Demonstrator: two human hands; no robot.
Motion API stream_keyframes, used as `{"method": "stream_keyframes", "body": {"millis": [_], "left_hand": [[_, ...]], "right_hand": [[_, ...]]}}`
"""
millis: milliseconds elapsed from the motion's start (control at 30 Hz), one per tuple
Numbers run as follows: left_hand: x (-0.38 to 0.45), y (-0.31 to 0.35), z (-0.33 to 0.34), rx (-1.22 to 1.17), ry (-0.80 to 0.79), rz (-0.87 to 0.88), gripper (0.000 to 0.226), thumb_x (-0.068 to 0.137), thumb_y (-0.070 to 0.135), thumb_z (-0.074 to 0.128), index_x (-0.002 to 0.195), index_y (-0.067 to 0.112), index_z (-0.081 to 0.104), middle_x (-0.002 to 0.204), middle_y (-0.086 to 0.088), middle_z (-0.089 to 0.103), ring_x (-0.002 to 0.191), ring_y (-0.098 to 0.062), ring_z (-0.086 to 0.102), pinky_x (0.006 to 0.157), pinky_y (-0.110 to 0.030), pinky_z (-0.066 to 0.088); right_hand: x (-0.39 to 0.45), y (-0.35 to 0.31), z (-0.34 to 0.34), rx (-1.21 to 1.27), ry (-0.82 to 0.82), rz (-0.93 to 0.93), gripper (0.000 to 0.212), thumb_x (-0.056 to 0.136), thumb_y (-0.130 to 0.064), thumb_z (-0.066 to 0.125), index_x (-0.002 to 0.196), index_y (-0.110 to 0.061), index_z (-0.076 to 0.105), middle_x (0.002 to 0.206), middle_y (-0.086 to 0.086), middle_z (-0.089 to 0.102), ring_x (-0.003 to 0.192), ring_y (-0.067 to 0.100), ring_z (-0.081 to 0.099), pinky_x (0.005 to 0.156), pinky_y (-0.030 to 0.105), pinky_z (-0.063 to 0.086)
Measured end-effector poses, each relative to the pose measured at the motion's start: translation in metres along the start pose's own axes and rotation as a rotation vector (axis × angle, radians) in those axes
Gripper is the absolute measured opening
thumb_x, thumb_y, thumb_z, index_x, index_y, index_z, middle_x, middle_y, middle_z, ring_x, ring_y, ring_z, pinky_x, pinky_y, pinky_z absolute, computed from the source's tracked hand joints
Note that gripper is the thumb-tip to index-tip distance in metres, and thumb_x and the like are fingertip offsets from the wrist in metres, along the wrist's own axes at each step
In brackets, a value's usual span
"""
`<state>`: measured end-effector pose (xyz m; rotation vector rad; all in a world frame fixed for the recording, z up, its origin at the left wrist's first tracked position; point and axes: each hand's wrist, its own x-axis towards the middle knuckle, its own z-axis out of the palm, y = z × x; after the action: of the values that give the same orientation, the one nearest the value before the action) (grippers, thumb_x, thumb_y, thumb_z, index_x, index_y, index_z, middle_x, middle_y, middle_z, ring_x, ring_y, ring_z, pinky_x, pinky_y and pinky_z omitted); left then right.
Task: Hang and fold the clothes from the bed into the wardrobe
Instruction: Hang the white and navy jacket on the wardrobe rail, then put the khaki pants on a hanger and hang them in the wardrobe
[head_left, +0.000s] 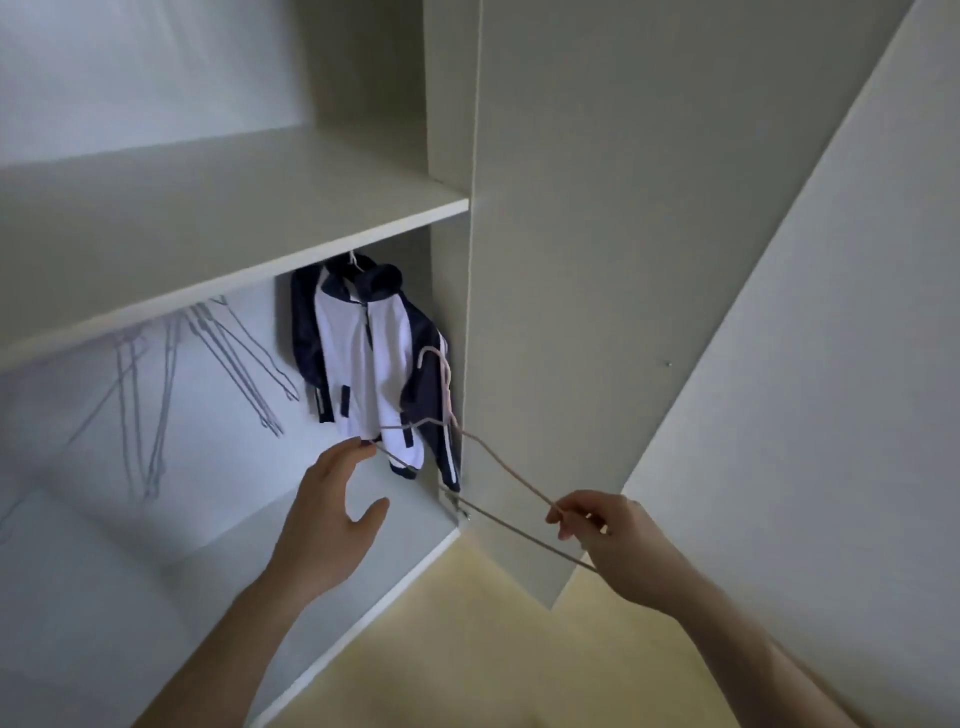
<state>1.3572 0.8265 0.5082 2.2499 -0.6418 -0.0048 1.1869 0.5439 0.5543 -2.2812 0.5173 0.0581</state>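
Between both hands, an empty pink hanger (470, 441) is drawn from the wardrobe (234, 244): right hand (602, 535) fingers pinched on its corner, left hand (327, 525) fingers spread, tips touching its far end. Beyond them hangs a jacket (363, 358).

The rail under the wardrobe shelf (234, 244) is hidden, so the jacket (363, 364) hook vanishes behind the shelf's front edge, the empty hangers (228, 358) are blurred, and both forearms are cut off at the bottom edge.
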Motion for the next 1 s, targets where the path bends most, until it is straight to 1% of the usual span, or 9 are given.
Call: {"method": "stream_keyframes", "body": {"millis": [133,233,300,367,500,600,767,867,1000], "left_hand": [[-0.014,0.018,0.039,-0.022,-0.173,0.06,0.067,0.089,0.019,0.076,0.146,0.033,0.043,0.143,0.029,0.04,0.134,-0.008,0.041,0.111,-0.034,0.037],[-0.016,0.052,0.066,0.002,-0.307,0.112,0.066,0.091,0.022,0.075,0.149,0.028,0.043,0.145,0.013,0.046,0.133,-0.014,0.044,0.111,-0.037,0.04],[-0.021,0.084,0.086,-0.016,-0.394,0.161,0.045,0.093,0.024,0.072,0.134,0.031,0.056,0.136,0.015,0.055,0.122,-0.009,0.052,0.099,-0.024,0.043],[-0.033,0.12,0.109,-0.038,-0.457,0.203,0.017,0.095,0.024,0.069,0.106,0.036,0.065,0.113,0.018,0.067,0.106,-0.004,0.061,0.083,-0.017,0.044],[-0.078,0.2,0.165,-0.107,-0.552,0.23,0.021,0.099,0.025,0.064,0.078,0.024,0.066,0.08,0.011,0.074,0.083,-0.012,0.07,0.073,-0.032,0.051],[-0.133,0.265,0.216,-0.215,-0.633,0.27,0.024,0.1,0.021,0.062,0.076,0.019,0.066,0.073,0.015,0.071,0.07,0.001,0.065,0.069,-0.019,0.047],[-0.229,0.356,0.301,-0.255,-0.86,0.364,0.02,0.1,0.029,0.063,0.084,0.02,0.071,0.072,0.008,0.068,0.065,-0.011,0.059,0.071,-0.034,0.05],[-0.283,0.403,0.341,-0.211,-0.987,0.478,0.015,0.099,0.035,0.063,0.086,0.03,0.068,0.069,0.006,0.062,0.06,-0.008,0.051,0.064,-0.027,0.042],[-0.34,0.46,0.389,-0.187,-1.02,0.595,0.024,0.1,0.028,0.064,0.076,0.024,0.065,0.057,0.011,0.051,0.053,-0.003,0.041,0.054,-0.021,0.032]], "right_hand": [[-0.087,0.038,-0.027,-0.011,0.098,0.064,0.026,0.103,-0.03,0.052,0.09,-0.045,0.068,0.085,-0.024,0.07,0.076,0.006,0.061,0.068,0.027,0.05],[-0.151,0.067,-0.046,0.001,0.182,0.117,0.022,0.103,-0.032,0.053,0.093,-0.045,0.068,0.088,-0.024,0.071,0.079,0.002,0.06,0.068,0.022,0.047],[-0.197,0.087,-0.058,-0.005,0.238,0.152,0.021,0.102,-0.033,0.052,0.097,-0.046,0.067,0.09,-0.025,0.071,0.079,-0.001,0.059,0.063,0.015,0.042],[-0.245,0.111,-0.069,0.001,0.304,0.195,0.022,0.102,-0.032,0.052,0.097,-0.047,0.067,0.09,-0.025,0.071,0.072,-0.001,0.056,0.063,0.013,0.042],[-0.35,0.167,-0.09,0.054,0.426,0.319,0.024,0.101,-0.026,0.053,0.093,-0.042,0.069,0.087,-0.021,0.071,0.067,0.007,0.055,0.063,0.022,0.045],[-0.436,0.214,-0.104,0.1,0.502,0.43,0.029,0.102,-0.02,0.054,0.084,-0.036,0.07,0.078,-0.015,0.068,0.068,0.012,0.057,0.069,0.032,0.048],[-0.563,0.268,-0.124,0.172,0.692,0.517,0.034,0.106,-0.016,0.049,0.078,-0.027,0.066,0.067,-0.008,0.059,0.056,0.002,0.049,0.056,0.016,0.037],[-0.632,0.298,-0.129,0.216,0.784,0.615,0.033,0.107,-0.02,0.047,0.084,-0.026,0.069,0.074,0.002,0.064,0.059,0.009,0.053,0.057,0.024,0.042],[-0.708,0.336,-0.126,0.274,0.86,0.744,0.034,0.105,-0.018,0.05,0.083,-0.031,0.072,0.076,-0.01,0.069,0.059,0.004,0.055,0.057,0.021,0.041]]}}
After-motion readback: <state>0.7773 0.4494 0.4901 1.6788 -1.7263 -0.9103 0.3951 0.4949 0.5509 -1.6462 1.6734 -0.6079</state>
